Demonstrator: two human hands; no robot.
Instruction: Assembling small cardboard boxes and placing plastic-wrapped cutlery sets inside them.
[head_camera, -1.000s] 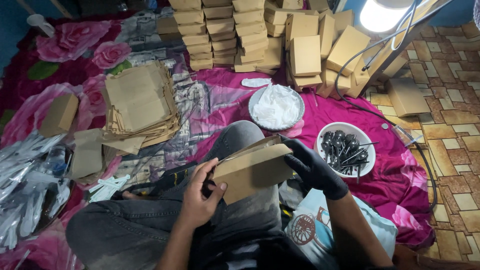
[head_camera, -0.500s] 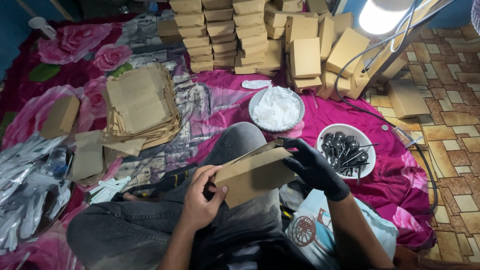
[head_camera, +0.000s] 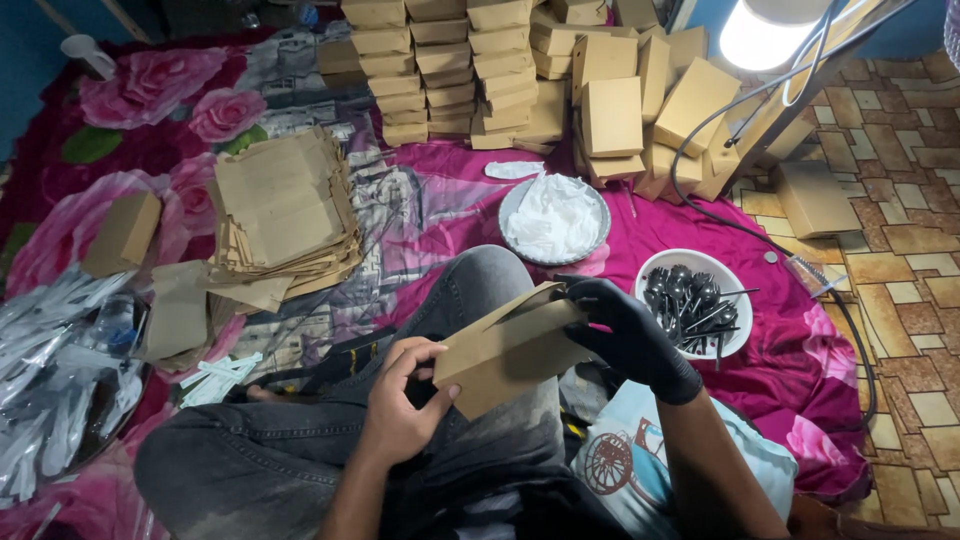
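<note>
A brown cardboard box (head_camera: 510, 345), half folded with its lid flap up, rests above my raised knee. My left hand (head_camera: 405, 400), bare, grips its lower left corner. My right hand (head_camera: 625, 330), in a black glove, holds the box's right end with fingers at the open flap. Just right of that hand stands a white bowl (head_camera: 725, 345) holding several small black pieces. A grey plate (head_camera: 515, 205) piled with white tissue sits beyond the box.
Stacks of finished brown boxes (head_camera: 470, 70) fill the far side. A pile of flat box blanks (head_camera: 280, 205) lies at left, with clear plastic bags (head_camera: 60, 370) at the far left. A lit lamp (head_camera: 775, 30) and its cable hang at right over the tiled floor.
The box has tilted and shifted slightly in my hands; my left fingers have regripped its corner. Everything on the cloth stays put.
</note>
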